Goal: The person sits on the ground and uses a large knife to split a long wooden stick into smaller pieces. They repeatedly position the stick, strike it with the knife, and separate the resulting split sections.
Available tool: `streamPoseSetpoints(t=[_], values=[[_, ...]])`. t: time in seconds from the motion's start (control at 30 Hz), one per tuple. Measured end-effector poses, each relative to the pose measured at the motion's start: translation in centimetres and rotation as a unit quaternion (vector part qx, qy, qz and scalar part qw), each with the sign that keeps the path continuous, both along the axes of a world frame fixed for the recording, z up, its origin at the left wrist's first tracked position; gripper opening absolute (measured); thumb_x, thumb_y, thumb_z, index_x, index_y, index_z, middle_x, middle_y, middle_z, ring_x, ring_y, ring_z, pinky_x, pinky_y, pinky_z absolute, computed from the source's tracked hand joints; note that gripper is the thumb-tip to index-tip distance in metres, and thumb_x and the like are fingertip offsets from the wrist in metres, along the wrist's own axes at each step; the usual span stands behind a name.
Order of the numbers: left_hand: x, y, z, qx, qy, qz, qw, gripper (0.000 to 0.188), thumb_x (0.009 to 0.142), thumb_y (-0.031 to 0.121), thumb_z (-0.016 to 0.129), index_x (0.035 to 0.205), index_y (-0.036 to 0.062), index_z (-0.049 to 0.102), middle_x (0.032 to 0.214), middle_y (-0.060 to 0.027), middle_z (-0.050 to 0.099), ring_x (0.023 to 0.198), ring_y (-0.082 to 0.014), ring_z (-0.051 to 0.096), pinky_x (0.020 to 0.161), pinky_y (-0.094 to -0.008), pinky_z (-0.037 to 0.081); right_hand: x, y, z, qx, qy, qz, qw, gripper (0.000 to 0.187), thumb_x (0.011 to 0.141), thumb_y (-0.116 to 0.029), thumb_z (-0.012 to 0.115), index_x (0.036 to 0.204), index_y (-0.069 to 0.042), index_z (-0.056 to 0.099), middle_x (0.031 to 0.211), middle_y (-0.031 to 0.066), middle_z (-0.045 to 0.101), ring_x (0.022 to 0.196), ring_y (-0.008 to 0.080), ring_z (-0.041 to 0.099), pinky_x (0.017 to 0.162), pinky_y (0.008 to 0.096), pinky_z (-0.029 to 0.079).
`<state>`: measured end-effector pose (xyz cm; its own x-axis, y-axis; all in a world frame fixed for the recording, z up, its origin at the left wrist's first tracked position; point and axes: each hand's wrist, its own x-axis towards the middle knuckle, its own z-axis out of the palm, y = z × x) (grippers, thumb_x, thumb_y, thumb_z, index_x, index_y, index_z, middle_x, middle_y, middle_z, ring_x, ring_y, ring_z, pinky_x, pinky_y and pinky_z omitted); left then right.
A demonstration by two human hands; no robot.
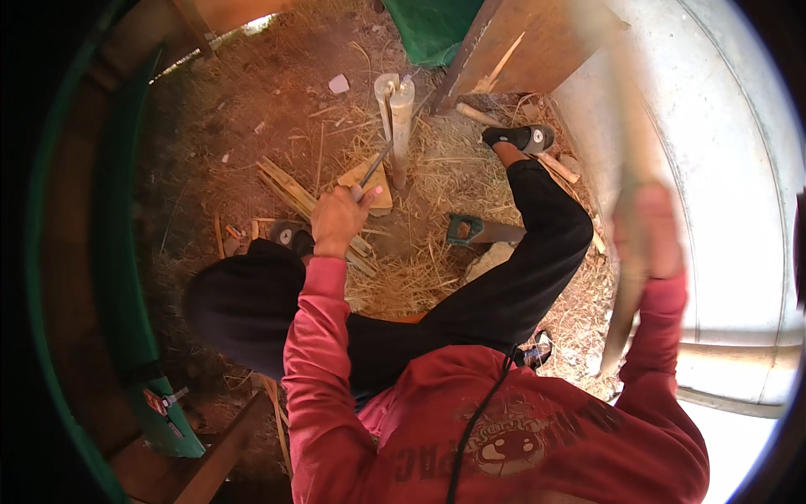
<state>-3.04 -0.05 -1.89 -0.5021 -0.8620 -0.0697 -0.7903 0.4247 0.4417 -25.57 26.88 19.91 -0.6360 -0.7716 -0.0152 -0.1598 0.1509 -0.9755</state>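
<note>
My left hand (338,217) is closed round the near end of a long, thin dark metal blade (378,164). Its far end reaches the split in an upright pale wooden post (401,113), whose top has parted into two rounded pieces. Motion blurs a long wooden stick (635,126) that my right hand (651,231) grips, raised at the right and well apart from the post. Beside the foot of the post lies a flat yellowish wood block (379,191), partly behind the blade.
A handsaw (483,231) with a green handle lies between my legs, near a pale stone (489,260). Split wood strips (290,189) and straw cover the soil. A brown board (529,46) stands ahead, curved pale metal sheeting (722,151) at right, a green beam (126,277) at left.
</note>
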Motion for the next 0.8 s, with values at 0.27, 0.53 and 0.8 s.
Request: streamPoseSetpoints(t=[0.27,0.53,0.8], values=[[-0.1,1.3,-1.4,-0.005,0.010,0.007,1.000,0.063,0.083,0.064,0.055,0.075,0.0027,0.067,0.065,-0.0229,0.062,0.068,-0.0423,0.064,0.062,-0.0481,0.052,-7.3,1.7,9.0,-0.066,-0.026,0.359,0.931,0.053,0.098,-0.047,0.038,0.117,-0.001,0.054,0.086,0.0170,0.062,0.061,0.0217,0.061,0.053,0.0334,0.053],[0.2,0.9,-1.4,-0.043,-0.051,0.008,0.998,0.065,0.079,0.067,0.057,0.079,0.0037,0.070,0.073,-0.0204,0.067,0.075,-0.0382,0.067,0.066,-0.0454,0.053,2.1,1.6,-17.4,0.379,-0.442,0.005,0.813,0.053,0.093,-0.052,0.053,0.105,0.000,0.052,0.068,0.0088,0.054,0.051,0.0176,0.057,0.044,0.0329,0.049],[-1.1,-0.3,-3.1,0.097,-0.035,0.015,0.995,0.067,0.083,0.068,0.053,0.089,0.0046,0.071,0.077,-0.0233,0.066,0.083,-0.0402,0.066,0.072,-0.0486,0.052,3.0,2.8,-22.1,0.340,-0.162,0.007,0.926,0.052,0.090,-0.055,0.056,0.097,-0.003,0.049,0.055,0.0067,0.048,0.038,0.0165,0.050,0.033,0.0301,0.042]])
